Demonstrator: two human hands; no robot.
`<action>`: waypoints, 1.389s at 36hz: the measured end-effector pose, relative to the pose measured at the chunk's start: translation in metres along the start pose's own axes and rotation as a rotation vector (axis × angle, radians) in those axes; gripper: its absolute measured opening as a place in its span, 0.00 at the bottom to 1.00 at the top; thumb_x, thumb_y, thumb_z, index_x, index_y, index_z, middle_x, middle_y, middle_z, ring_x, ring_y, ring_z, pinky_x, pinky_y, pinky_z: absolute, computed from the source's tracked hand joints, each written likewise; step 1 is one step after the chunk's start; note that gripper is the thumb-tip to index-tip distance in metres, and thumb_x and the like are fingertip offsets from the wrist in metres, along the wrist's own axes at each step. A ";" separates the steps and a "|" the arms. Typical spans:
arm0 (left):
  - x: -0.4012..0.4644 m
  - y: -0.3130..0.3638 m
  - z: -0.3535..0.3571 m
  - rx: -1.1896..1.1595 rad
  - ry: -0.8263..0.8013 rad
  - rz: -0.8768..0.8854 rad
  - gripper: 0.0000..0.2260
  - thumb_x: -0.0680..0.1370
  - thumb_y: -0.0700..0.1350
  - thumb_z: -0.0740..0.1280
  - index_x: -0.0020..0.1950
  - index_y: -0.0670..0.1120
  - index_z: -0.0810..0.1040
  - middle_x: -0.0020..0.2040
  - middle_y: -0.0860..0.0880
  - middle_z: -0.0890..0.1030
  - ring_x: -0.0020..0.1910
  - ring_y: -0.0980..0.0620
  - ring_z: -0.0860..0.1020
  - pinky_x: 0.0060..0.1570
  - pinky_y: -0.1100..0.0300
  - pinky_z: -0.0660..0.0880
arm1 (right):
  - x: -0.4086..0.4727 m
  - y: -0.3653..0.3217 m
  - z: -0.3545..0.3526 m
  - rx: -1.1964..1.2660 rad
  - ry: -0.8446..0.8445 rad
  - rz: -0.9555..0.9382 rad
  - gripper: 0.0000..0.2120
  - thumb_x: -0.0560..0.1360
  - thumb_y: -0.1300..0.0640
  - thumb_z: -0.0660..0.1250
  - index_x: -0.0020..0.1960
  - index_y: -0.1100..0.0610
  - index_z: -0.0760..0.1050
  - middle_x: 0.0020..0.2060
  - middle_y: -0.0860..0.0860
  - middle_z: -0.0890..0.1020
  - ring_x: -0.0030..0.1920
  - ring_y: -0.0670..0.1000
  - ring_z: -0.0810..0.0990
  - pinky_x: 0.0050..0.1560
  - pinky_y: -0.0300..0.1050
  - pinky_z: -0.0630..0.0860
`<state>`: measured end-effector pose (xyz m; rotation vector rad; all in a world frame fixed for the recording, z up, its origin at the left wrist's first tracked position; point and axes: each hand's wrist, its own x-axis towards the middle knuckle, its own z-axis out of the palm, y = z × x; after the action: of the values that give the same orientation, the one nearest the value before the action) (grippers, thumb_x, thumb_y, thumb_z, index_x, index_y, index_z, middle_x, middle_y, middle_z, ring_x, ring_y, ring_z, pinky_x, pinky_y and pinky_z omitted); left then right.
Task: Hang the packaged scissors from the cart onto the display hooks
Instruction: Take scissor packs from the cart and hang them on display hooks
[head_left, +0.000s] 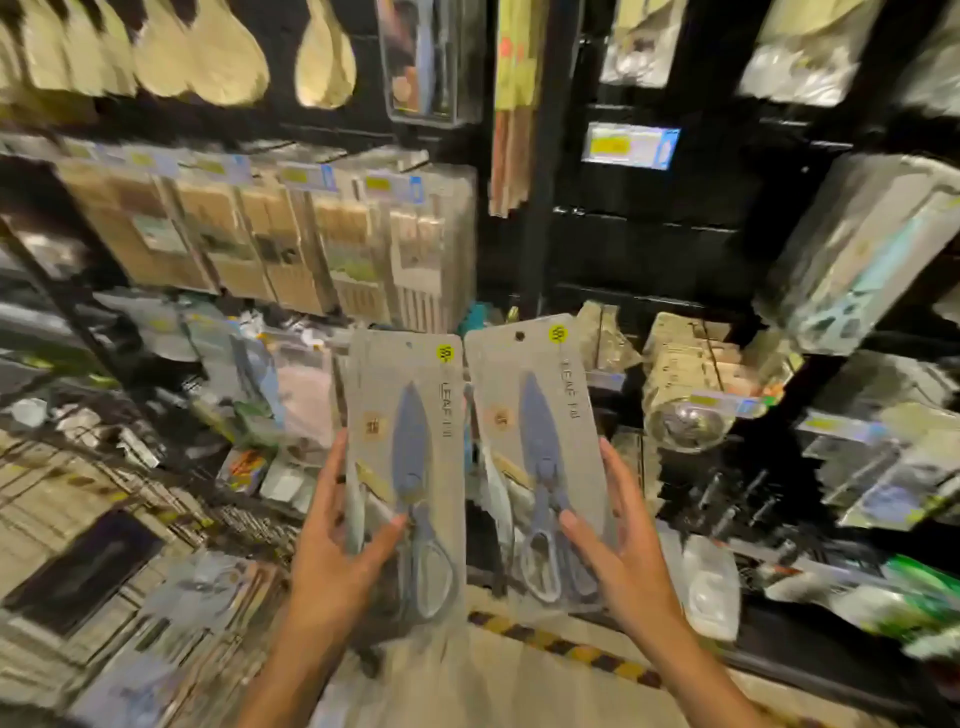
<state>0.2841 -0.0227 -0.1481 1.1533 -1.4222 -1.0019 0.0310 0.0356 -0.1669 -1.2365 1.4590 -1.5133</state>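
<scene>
I hold two packs of scissors upright in front of the black display wall. My left hand grips the lower part of the left pack, a grey card with blue scissors and a yellow sticker at the top. My right hand grips the lower part of the right pack, which looks the same and has a hang hole at its top. The two packs stand side by side, almost touching. Bare metal hooks stick out of the wall low on the right. A wire cart of goods is at the lower left.
Wooden spoons hang top left, boxed goods below them. Bagged items hang at the right, with a price label on a bare black panel. A yellow-black striped strip marks the floor below.
</scene>
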 end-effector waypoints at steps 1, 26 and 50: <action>-0.003 0.008 0.020 -0.002 -0.034 0.018 0.38 0.73 0.44 0.74 0.75 0.68 0.60 0.68 0.81 0.63 0.70 0.75 0.64 0.72 0.55 0.66 | -0.002 -0.001 -0.021 -0.017 0.026 -0.012 0.34 0.78 0.59 0.69 0.76 0.38 0.58 0.65 0.20 0.68 0.66 0.27 0.68 0.58 0.25 0.72; 0.019 0.119 0.295 -0.095 -0.453 0.269 0.40 0.76 0.40 0.74 0.79 0.66 0.57 0.77 0.62 0.66 0.74 0.61 0.67 0.73 0.47 0.69 | -0.020 -0.030 -0.284 -0.076 0.526 -0.093 0.34 0.78 0.63 0.69 0.78 0.45 0.59 0.69 0.32 0.70 0.63 0.28 0.72 0.55 0.26 0.74; 0.111 0.138 0.368 -0.117 -0.540 0.332 0.40 0.73 0.48 0.74 0.78 0.68 0.57 0.73 0.63 0.71 0.69 0.64 0.72 0.55 0.73 0.73 | 0.091 -0.030 -0.354 -0.147 0.549 -0.102 0.34 0.78 0.61 0.71 0.78 0.43 0.61 0.72 0.40 0.72 0.66 0.37 0.74 0.54 0.28 0.76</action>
<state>-0.1042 -0.1013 -0.0476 0.5467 -1.8733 -1.1850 -0.3265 0.0700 -0.0925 -1.0316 1.9062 -1.9468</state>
